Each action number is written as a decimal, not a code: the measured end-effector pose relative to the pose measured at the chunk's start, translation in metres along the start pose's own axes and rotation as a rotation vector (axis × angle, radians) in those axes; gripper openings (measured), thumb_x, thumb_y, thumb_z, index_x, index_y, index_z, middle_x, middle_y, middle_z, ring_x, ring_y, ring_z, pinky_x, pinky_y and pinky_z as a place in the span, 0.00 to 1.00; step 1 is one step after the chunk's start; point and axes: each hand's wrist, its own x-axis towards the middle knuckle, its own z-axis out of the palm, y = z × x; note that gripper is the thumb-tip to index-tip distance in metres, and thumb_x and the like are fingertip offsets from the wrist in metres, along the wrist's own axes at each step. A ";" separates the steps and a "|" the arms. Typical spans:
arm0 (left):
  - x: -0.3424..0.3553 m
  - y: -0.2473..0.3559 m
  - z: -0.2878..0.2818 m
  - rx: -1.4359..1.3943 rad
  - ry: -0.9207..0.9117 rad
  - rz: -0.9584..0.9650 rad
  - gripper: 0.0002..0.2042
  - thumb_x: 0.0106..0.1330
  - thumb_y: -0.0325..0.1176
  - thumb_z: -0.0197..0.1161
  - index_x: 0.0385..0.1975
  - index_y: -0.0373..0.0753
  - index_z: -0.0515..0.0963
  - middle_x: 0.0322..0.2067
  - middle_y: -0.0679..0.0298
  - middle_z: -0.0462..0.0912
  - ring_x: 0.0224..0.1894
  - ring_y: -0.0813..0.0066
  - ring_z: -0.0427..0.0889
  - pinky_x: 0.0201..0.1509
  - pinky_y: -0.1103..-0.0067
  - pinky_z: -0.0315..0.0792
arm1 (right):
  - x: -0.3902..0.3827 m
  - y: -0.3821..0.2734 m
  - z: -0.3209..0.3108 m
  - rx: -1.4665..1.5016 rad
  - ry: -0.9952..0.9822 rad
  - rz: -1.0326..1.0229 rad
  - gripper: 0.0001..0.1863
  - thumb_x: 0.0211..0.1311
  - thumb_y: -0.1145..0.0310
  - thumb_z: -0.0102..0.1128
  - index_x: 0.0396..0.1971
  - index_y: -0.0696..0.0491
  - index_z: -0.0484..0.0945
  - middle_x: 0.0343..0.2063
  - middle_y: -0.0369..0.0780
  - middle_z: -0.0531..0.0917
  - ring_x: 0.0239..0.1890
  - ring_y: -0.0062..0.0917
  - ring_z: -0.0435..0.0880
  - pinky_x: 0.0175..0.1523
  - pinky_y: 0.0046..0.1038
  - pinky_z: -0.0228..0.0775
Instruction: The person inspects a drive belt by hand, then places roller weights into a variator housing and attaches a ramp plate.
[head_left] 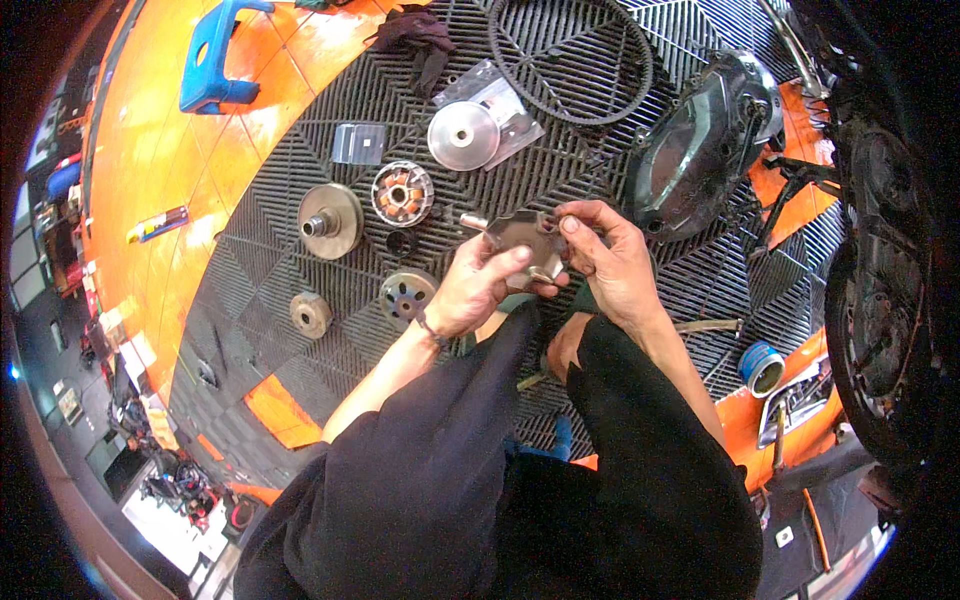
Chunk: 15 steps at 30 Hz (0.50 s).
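Note:
My left hand (480, 285) grips a flat, lobed metal plate (520, 240) over my legs, thumb across its face. My right hand (605, 255) pinches the plate's upper right edge, perhaps with a small piece there that is too hidden to make out. Around them on the black grate mat lie a metal disc with a centre shaft (335, 235), a round part with orange segments (402, 193), a drum with holes (395, 295), a small black ring (400, 243) and a small round metal part (309, 316).
A silver disc (478, 135) on a plastic bag, a small packet (356, 144) and a belt loop (637, 75) lie farther forward. A black cover (680, 170) and machine (880, 300) are at right. A blue stool (200, 75) stands on orange floor; a blue tin (760, 365) sits lower right.

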 end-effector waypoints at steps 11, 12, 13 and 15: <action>0.007 -0.007 0.014 0.256 0.091 0.089 0.15 0.79 0.34 0.57 0.58 0.31 0.74 0.38 0.58 0.87 0.38 0.71 0.89 0.43 0.76 0.84 | -0.004 0.000 -0.009 -0.288 0.071 -0.021 0.11 0.71 0.64 0.66 0.41 0.58 0.83 0.24 0.28 0.78 0.26 0.07 0.68 0.29 0.17 0.61; 0.007 -0.008 0.014 0.267 0.082 0.100 0.15 0.79 0.34 0.56 0.57 0.31 0.74 0.38 0.58 0.87 0.38 0.72 0.89 0.43 0.77 0.84 | -0.004 0.000 -0.009 -0.347 0.065 -0.060 0.11 0.70 0.65 0.67 0.40 0.58 0.84 0.24 0.28 0.77 0.26 0.08 0.68 0.29 0.18 0.61; 0.007 -0.008 0.013 0.296 0.091 0.097 0.15 0.79 0.34 0.56 0.57 0.31 0.74 0.38 0.58 0.87 0.38 0.72 0.89 0.42 0.77 0.84 | -0.004 0.000 -0.009 -0.405 0.059 -0.098 0.11 0.69 0.65 0.67 0.40 0.58 0.84 0.24 0.28 0.77 0.26 0.08 0.68 0.30 0.19 0.62; 0.006 -0.007 0.011 0.353 0.111 0.090 0.14 0.79 0.34 0.56 0.56 0.32 0.75 0.38 0.59 0.87 0.38 0.73 0.88 0.41 0.77 0.84 | -0.005 -0.002 -0.009 -0.541 0.035 -0.155 0.10 0.68 0.66 0.68 0.40 0.58 0.84 0.23 0.28 0.76 0.26 0.10 0.69 0.30 0.20 0.63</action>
